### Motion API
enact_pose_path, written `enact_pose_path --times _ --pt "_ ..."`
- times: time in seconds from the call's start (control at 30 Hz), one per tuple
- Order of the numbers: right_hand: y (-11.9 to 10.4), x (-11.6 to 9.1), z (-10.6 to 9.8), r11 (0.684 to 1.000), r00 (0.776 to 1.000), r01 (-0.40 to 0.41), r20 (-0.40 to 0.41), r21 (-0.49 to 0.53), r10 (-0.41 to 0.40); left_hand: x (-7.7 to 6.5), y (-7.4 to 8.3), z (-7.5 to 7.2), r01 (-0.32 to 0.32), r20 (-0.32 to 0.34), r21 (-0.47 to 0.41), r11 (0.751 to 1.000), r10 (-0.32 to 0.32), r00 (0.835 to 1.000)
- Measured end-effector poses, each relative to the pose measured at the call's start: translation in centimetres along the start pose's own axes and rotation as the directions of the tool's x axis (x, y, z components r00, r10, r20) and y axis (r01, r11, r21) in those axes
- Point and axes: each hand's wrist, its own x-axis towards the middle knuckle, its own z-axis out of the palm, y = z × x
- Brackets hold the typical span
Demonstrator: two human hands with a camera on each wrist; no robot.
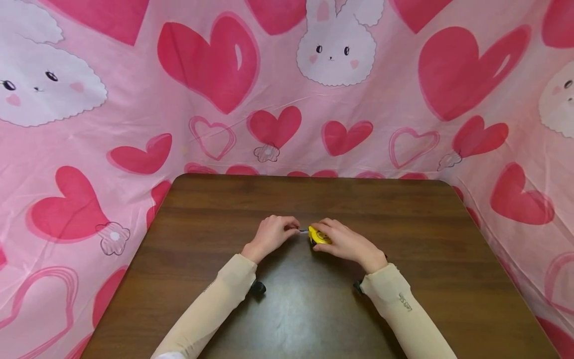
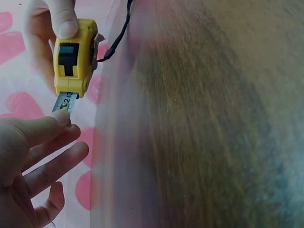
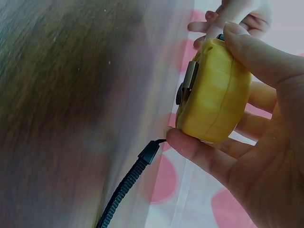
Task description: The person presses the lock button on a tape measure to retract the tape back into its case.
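A yellow tape measure (image 1: 319,236) with a black lock button is gripped in my right hand (image 1: 347,243), thumb on one side and fingers round the other. A short length of its metal blade (image 2: 65,101) sticks out of the case toward the left. My left hand (image 1: 272,235) pinches the blade's end between thumb and forefinger, its other fingers loosely spread. From the case of the tape measure (image 3: 213,92) hangs a black wrist strap (image 3: 126,185), seen in the right wrist view. Both hands are over the middle of the table.
The dark brown wooden table (image 1: 287,309) has rounded far corners. A pink cloth (image 1: 287,99) printed with hearts and rabbits hangs behind it and along both sides. Black wrist-camera parts (image 1: 257,289) show under the left sleeve.
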Motion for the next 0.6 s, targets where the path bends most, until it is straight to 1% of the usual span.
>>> enact_pose_path --times 0.23,0.6 --pt "-0.02 0.13 0.16 1.000 1.000 0.015 -0.004 -0.012 -0.015 0.13 0.37 0.16 0.006 0.012 -0.019 1.000 -0.005 1.000" --pt "-0.33 -0.01 0.14 0.999 0.999 0.035 -0.025 -0.009 -0.035 0.52 0.50 0.68 -0.033 -0.007 0.003 0.999 0.033 0.999"
